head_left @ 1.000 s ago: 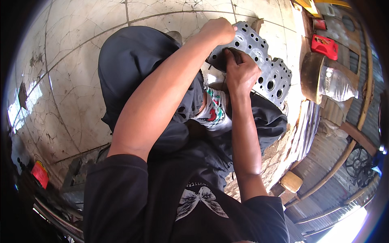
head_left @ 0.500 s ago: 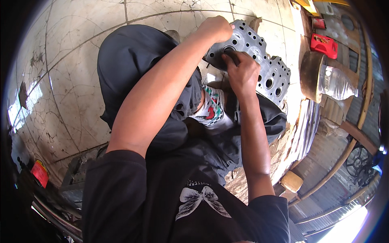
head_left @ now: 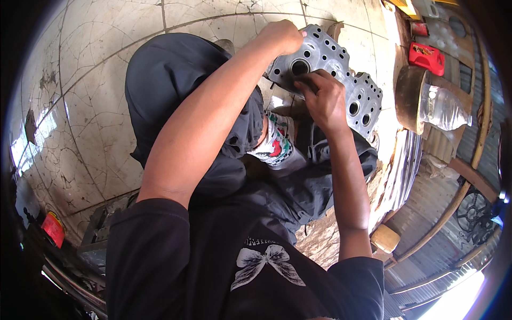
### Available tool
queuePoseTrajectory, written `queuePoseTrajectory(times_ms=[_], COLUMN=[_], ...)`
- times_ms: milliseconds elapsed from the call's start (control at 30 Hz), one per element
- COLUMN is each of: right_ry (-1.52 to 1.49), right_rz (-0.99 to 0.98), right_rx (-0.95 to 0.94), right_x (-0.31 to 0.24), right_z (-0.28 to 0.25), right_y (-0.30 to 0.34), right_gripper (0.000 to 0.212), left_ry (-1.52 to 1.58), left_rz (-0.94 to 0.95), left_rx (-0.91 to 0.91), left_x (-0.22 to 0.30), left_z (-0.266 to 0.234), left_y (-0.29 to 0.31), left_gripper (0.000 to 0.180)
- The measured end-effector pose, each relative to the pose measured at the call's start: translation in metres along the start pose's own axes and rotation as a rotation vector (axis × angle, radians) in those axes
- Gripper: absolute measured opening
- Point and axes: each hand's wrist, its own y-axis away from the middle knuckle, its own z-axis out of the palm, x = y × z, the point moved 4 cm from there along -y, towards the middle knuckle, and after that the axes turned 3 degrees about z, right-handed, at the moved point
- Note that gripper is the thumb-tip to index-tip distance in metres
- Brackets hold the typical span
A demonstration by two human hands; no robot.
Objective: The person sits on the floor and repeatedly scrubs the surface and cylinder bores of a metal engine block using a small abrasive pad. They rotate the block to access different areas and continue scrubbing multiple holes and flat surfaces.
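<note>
A grey metal engine cylinder head, full of round holes, lies slanted in front of my lower legs. My left hand is closed on its far left edge, fingers mostly hidden behind the wrist and the part. Over the head's near edge, just below a large round opening, my right hand is bent in with thumb and fingers pressed together. Whatever may be between those fingers is hidden. Two smaller ringed openings show to the right of my right hand.
Cracked pale tiles cover the floor. At right stand a red container, a brown round block and a clear plastic bottle. A yellowish block sits by my right elbow; a red container is at far left.
My right hand has shifted off the large opening toward the near edge and slightly right, uncovering the hole. My left hand stays on the cylinder head's edge.
</note>
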Motion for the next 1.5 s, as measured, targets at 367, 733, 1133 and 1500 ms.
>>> queuePoseTrajectory(times_ms=[367,733,1133,1500], right_ry=[-0.382,-0.533,-0.544,-0.386], right_rz=[0.409,0.560,0.539,0.553], right_rx=[0.396,0.779,0.789,0.778], right_x=[0.027,0.082,0.084,0.073], right_z=[0.002,0.017,0.021,0.015], right_y=[0.038,0.073,0.075,0.073], right_gripper=[0.020,0.028,0.029,0.031], left_ry=[-0.011,-0.142,-0.183,-0.279], left_rz=[0.040,0.062,0.185,0.315], left_rx=[-0.115,-0.132,-0.102,0.164], left_x=[-0.001,0.001,-0.002,0.000], left_z=[-0.004,0.004,-0.003,0.006], left_y=[-0.003,0.034,0.040,0.046], left_gripper=[0.079,0.144,0.098,0.082])
